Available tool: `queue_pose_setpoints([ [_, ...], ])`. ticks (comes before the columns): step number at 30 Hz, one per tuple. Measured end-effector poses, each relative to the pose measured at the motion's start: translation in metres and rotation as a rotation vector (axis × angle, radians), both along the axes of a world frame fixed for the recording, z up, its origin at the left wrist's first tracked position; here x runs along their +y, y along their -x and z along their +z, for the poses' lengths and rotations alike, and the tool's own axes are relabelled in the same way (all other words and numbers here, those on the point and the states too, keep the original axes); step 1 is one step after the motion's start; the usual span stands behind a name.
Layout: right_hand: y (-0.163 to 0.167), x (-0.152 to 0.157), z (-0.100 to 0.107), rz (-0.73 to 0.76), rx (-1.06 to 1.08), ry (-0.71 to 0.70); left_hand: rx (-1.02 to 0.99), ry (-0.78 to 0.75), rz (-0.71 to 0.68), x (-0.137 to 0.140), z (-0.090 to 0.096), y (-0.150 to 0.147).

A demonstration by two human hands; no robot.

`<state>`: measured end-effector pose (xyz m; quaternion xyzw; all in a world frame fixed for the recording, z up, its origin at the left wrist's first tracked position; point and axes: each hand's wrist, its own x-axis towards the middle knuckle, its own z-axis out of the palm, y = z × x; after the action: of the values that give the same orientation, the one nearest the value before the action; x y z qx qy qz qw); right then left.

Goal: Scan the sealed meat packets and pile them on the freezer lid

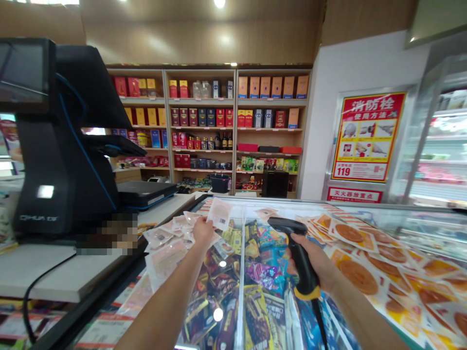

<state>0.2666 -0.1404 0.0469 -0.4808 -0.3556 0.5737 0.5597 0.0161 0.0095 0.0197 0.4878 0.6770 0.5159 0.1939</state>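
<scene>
My left hand pinches a flat, pale clear packet by its lower edge; a small barcode shows on it. In my right hand is a black and yellow barcode scanner, its head pointing left, its cord hanging down. The two stand apart above the glass top of a chest freezer. Beside my left hand lies a pile of similar pale packets. Right of the scanner, many packets with round orange-brown pictures are spread over the glass.
At left a black checkout terminal stands on a white counter, a cable hanging over its edge. Colourful wrapped ice creams show through the glass. Behind are shelves of boxes and bottles; a red poster hangs at right.
</scene>
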Motion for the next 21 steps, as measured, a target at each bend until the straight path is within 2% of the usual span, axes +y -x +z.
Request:
queue_pose_setpoints([
  [5, -0.005, 0.001, 0.004, -0.078, -0.020, 0.009, 0.034, 0.060, 0.052, -0.007, 0.007, 0.024],
  [10, -0.016, 0.001, 0.007, -0.120, 0.010, 0.035, 0.099, 0.101, 0.106, -0.008, 0.012, 0.035],
  [17, -0.034, 0.003, 0.008, -0.258, -0.043, 0.006, 0.189, 0.045, 0.170, -0.021, 0.024, 0.042],
  [21, -0.043, 0.002, 0.009, -0.323, -0.028, 0.022, 0.235, 0.004, 0.158, -0.026, 0.029, 0.033],
])
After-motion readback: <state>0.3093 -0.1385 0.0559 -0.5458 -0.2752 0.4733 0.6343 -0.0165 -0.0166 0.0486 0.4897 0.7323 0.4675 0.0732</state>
